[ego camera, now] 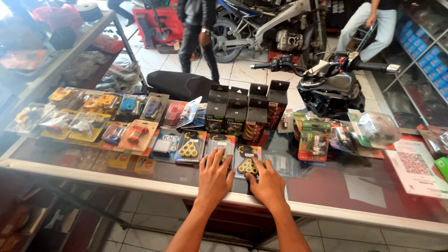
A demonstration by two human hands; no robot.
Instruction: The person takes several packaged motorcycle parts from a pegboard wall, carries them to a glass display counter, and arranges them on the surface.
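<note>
Single head view, looking down over glass counter (326, 186), close.

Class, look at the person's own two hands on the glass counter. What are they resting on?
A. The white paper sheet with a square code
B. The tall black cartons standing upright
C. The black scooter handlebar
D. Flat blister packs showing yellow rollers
D: the left hand and the right hand lie flat, fingers spread, on the blister packs of yellow rollers at the near edge of the glass counter.

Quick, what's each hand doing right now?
Left hand: open, flat on a blister pack of yellow rollers.
Right hand: open, fingers resting on another roller pack, gripping nothing.
</note>
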